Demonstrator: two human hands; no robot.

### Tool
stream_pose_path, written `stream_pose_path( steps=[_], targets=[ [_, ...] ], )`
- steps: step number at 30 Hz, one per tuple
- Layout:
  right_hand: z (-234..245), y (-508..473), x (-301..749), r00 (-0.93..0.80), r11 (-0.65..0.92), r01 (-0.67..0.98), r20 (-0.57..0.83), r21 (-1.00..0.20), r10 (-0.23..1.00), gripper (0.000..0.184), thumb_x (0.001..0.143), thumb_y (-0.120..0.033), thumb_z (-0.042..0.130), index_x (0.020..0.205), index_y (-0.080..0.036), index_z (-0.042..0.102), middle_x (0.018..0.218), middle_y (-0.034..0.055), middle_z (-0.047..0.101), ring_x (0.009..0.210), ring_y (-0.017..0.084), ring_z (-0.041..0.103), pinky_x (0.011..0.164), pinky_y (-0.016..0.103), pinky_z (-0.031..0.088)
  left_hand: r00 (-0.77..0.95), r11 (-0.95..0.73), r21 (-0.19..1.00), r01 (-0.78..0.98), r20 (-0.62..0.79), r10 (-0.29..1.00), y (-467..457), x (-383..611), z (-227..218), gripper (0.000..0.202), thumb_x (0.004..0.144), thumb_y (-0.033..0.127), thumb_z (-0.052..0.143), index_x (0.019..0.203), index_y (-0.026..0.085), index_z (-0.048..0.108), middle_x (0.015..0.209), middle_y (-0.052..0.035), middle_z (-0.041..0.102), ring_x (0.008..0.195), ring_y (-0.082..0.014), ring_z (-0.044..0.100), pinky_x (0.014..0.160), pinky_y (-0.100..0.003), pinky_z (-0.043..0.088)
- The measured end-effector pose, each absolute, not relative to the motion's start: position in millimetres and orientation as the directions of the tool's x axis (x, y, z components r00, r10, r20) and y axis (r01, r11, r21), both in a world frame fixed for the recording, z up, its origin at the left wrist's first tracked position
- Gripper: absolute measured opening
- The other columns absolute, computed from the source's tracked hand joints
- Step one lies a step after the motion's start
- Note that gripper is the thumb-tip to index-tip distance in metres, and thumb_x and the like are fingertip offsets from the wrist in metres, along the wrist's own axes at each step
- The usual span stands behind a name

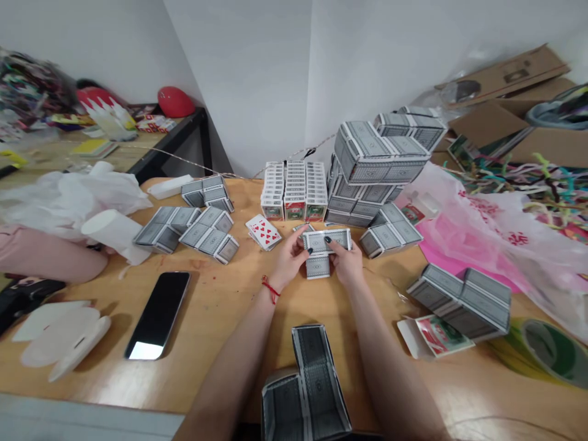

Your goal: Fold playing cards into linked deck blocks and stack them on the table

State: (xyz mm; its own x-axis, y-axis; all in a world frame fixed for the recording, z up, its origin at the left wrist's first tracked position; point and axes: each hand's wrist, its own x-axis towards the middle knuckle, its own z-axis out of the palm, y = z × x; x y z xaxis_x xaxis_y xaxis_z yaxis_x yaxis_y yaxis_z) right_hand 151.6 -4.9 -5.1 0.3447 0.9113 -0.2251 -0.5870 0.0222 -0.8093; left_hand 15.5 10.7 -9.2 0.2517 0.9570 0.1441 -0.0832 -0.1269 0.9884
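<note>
My left hand (288, 264) and my right hand (348, 262) hold a small T-shaped playing-card block (318, 267) just above the table, its patterned grey card backs facing up. The left fingers are closed on its left end, the right fingers on its right end, and both thumbs press on top. Fingers beneath the block are hidden. To the left of it lie loose playing cards (263, 233), a red-heart card uppermost. Beyond my hands, several card packs (294, 195) stand in rows. Between my forearms, near the table's front edge, is a larger folded-card block (316, 373).
A tall card-block stack (381, 153) stands back right. More card blocks sit left (209, 233) and right (463, 300), the latter beside an opened card box (443, 335). A phone (158, 315) lies left; a tape roll (542, 349) and pink plastic bag (482, 226) are at right.
</note>
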Motion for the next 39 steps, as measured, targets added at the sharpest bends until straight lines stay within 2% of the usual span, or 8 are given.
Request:
stream_pose_path(
  steps=[5, 9, 16, 21, 27, 30, 34, 39],
  targets=[
    [0, -8, 147, 0.148, -0.071, -0.64, -0.213, -0.765, 0.966, 0.027, 0.06, -0.028, 0.072, 0.081, -0.018, 0.058, 0.077, -0.0006, 0.065, 0.068, 0.013, 0.062, 0.063, 0.028, 0.053, -0.115, -0.182, 0.98, -0.08, 0.173, 0.978, 20, 13, -10, 0.024, 0.067, 0.021, 0.061, 0.091, 0.015, 0.056, 0.083, -0.0032, 0.058, 0.069, -0.0097, 0.054, 0.061, -0.021, 0.044],
    [1, -11, 146, -0.097, -0.216, -0.612, -0.199, -0.761, 0.975, 0.031, 0.062, -0.024, 0.071, 0.088, -0.02, 0.055, 0.09, 0.0014, 0.063, 0.073, 0.016, 0.062, 0.06, 0.033, 0.054, -0.3, -0.123, 0.96, -0.251, 0.044, 0.953, 27, 10, -15, 0.028, 0.065, 0.025, 0.062, 0.089, 0.016, 0.051, 0.081, -0.001, 0.055, 0.065, -0.0083, 0.054, 0.056, -0.02, 0.044],
    [-10, -9, 145, 0.114, -0.043, -0.49, -0.113, -0.87, 0.987, 0.033, 0.068, -0.031, 0.064, 0.096, -0.024, 0.047, 0.078, -0.0024, 0.056, 0.057, 0.011, 0.057, 0.042, 0.024, 0.05, -0.092, -0.13, 0.981, -0.142, 0.118, 0.989, 24, 9, -15, 0.037, 0.071, 0.024, 0.057, 0.108, 0.02, 0.053, 0.077, -0.0004, 0.055, 0.058, -0.0077, 0.05, 0.052, -0.02, 0.042],
    [-13, -10, 142, 0.175, -0.046, -0.299, -0.102, -0.953, 0.979, 0.032, 0.076, -0.036, 0.053, 0.103, -0.026, 0.041, 0.06, -0.0076, 0.043, 0.037, 0.006, 0.042, 0.03, 0.015, 0.033, 0.028, -0.054, 0.998, 0.018, 0.053, 0.998, 22, 11, -19, 0.036, 0.082, 0.037, 0.043, 0.112, 0.02, 0.051, 0.075, -0.0026, 0.059, 0.044, -0.0081, 0.046, 0.043, -0.023, 0.039],
    [-11, -11, 141, 0.161, -0.072, -0.252, -0.115, -0.965, 0.98, 0.025, 0.076, -0.04, 0.052, 0.094, -0.026, 0.041, 0.06, -0.0086, 0.037, 0.036, 0.003, 0.031, 0.03, 0.013, 0.025, 0.068, -0.197, 0.965, 0.173, 0.187, 0.98, 24, 9, -16, 0.033, 0.084, 0.032, 0.04, 0.109, 0.018, 0.054, 0.086, -0.0057, 0.064, 0.081, -0.0166, 0.058, 0.073, -0.029, 0.046],
    [-10, -11, 141, 0.137, -0.083, -0.236, -0.118, -0.968, 0.984, 0.024, 0.076, -0.041, 0.052, 0.09, -0.026, 0.04, 0.057, -0.0096, 0.035, 0.035, 0.003, 0.028, 0.03, 0.013, 0.023, 0.094, -0.216, 0.956, 0.196, 0.201, 0.975, 25, 8, -13, 0.031, 0.084, 0.03, 0.04, 0.108, 0.017, 0.055, 0.089, -0.0056, 0.064, 0.088, -0.017, 0.056, 0.077, -0.03, 0.045],
    [-9, -11, 142, 0.102, -0.098, -0.231, -0.125, -0.968, 0.987, 0.026, 0.074, -0.042, 0.054, 0.088, -0.025, 0.041, 0.055, -0.0103, 0.035, 0.034, 0.002, 0.026, 0.03, 0.013, 0.022, 0.108, -0.198, 0.966, 0.169, 0.181, 0.977, 25, 7, -12, 0.029, 0.083, 0.029, 0.041, 0.104, 0.017, 0.057, 0.081, -0.0041, 0.064, 0.079, -0.0155, 0.057, 0.071, -0.027, 0.046],
    [-5, -13, 144, 0.036, -0.126, -0.273, -0.141, -0.954, 0.989, 0.028, 0.071, -0.042, 0.058, 0.088, -0.025, 0.044, 0.054, -0.0106, 0.037, 0.034, 0.001, 0.025, 0.03, 0.012, 0.019, 0.121, -0.091, 0.995, 0.028, 0.087, 0.989, 24, 7, -12, 0.03, 0.081, 0.032, 0.044, 0.104, 0.018, 0.057, 0.064, -0.0003, 0.058, 0.048, -0.0098, 0.046, 0.048, -0.022, 0.04]
  ],
)
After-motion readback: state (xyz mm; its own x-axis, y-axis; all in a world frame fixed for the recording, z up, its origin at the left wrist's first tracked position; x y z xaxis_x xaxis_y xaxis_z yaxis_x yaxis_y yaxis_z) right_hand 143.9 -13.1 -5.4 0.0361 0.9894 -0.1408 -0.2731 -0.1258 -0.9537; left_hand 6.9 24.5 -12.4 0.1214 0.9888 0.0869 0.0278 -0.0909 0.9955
